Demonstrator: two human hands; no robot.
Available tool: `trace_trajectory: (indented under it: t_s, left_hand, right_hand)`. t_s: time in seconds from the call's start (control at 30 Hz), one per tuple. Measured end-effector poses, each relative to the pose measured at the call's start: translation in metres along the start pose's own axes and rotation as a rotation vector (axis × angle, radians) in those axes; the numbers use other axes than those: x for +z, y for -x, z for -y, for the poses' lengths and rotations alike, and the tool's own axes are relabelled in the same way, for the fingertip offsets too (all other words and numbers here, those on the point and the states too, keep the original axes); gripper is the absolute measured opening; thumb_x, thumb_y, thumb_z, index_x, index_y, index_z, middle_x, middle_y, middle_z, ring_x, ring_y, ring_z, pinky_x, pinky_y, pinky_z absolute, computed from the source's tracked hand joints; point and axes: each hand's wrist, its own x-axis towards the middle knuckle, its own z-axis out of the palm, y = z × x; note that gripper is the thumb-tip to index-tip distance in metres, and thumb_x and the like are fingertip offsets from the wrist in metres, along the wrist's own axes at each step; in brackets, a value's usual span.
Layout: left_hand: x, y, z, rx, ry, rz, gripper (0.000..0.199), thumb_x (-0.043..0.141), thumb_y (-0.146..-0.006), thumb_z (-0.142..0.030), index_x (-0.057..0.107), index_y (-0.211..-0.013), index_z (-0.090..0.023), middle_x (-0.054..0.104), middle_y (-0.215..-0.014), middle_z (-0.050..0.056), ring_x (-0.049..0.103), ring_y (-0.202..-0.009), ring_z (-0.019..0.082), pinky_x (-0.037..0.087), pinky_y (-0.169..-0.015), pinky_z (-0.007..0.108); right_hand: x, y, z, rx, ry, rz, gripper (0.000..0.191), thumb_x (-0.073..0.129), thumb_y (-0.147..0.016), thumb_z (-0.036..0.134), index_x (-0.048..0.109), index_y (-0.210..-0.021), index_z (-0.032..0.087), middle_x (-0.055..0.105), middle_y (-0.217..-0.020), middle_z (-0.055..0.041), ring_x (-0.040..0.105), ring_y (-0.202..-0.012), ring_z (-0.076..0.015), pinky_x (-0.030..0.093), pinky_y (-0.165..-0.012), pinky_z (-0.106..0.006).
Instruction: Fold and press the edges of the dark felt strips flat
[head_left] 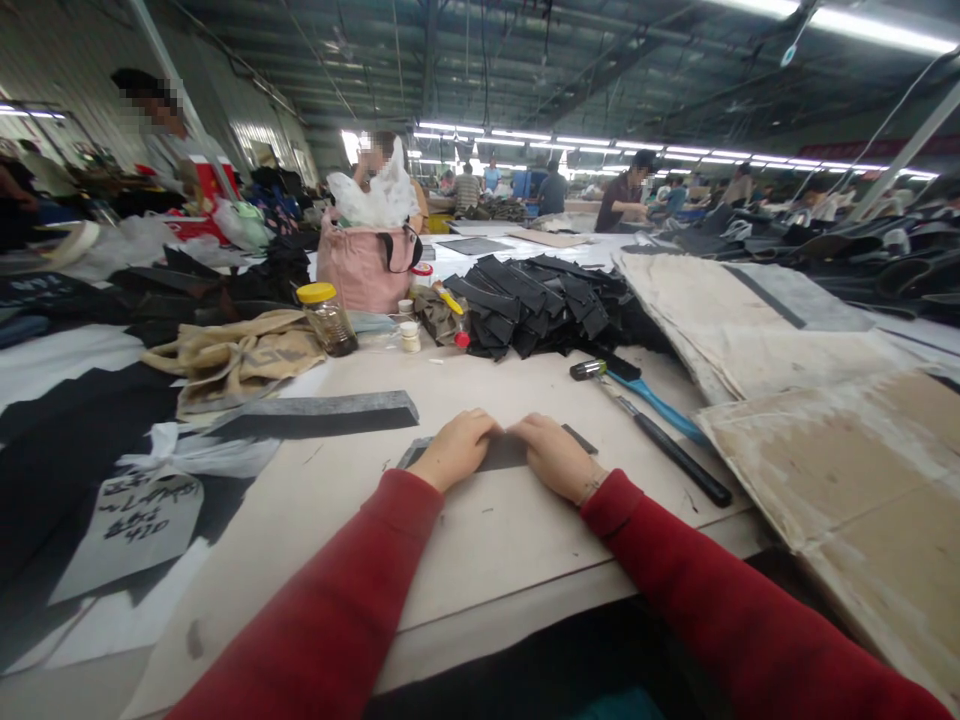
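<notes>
A dark grey strip of material [504, 456] lies flat on the pale board [480, 540] in front of me. My left hand [457, 447] is closed at its left part, fingers bent and pressed together along the strip's far edge. Opposite it, my right hand [556, 456] is closed on the right part. The two sets of fingertips nearly meet, and they hide part of the strip. Left of my hands rests a longer strip with grey and black bands [322, 414].
To the right lie a hammer with a black handle [679, 455] and a blue-handled brush [660, 400]. Black pieces [540, 300] are heaped behind. A yellow-lidded jar [328, 320] stands near a pink bag [364, 265]. Large stiff sheets [847, 470] cover the right side. Co-workers are farther back.
</notes>
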Motion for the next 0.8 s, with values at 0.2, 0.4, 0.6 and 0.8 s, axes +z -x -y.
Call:
trace_trajectory:
  t_s: [0.2,0.4,0.6,0.8]
  left_hand:
    - [-0.003,0.005,-0.004,0.059,-0.189,0.057,0.024,0.039,-0.080,-0.010,0.060,-0.087,-0.018,0.058,-0.092,0.004,0.050,-0.086,0.017,0.042,-0.078,0.030]
    - [-0.011,0.014,0.007,0.017,-0.168,0.029,0.029,0.041,-0.082,-0.012,0.059,-0.102,-0.023,0.059,-0.097,0.003,0.052,-0.090,0.018,0.041,-0.081,0.031]
    - [-0.017,0.025,0.025,-0.039,0.044,-0.055,0.029,0.044,-0.076,-0.007,0.062,-0.097,-0.016,0.061,-0.096,0.005,0.054,-0.093,0.015,0.041,-0.087,0.026]
    - [-0.016,0.025,0.022,-0.049,0.018,-0.055,0.028,0.043,-0.072,-0.004,0.063,-0.087,-0.018,0.061,-0.089,0.002,0.054,-0.086,0.015,0.042,-0.083,0.027]
  right_hand:
    - [0.001,-0.001,0.013,-0.057,0.210,0.051,0.023,0.043,-0.078,0.006,0.062,-0.090,0.012,0.055,-0.088,-0.0084,0.047,-0.086,-0.0185,0.036,-0.082,-0.030]
    - [0.005,-0.006,0.028,0.037,0.340,0.012,0.025,0.040,-0.088,0.026,0.061,-0.084,0.013,0.056,-0.086,-0.0110,0.049,-0.087,-0.0215,0.037,-0.081,-0.033]
    - [0.010,-0.008,0.027,0.067,0.250,-0.037,0.019,0.043,-0.086,0.022,0.059,-0.090,0.014,0.056,-0.091,-0.0098,0.047,-0.089,-0.0216,0.037,-0.082,-0.032]
    - [0.013,-0.018,0.028,-0.028,0.027,0.017,0.031,0.042,-0.078,0.003,0.058,-0.101,0.014,0.055,-0.096,-0.0073,0.047,-0.093,-0.0158,0.036,-0.085,-0.025]
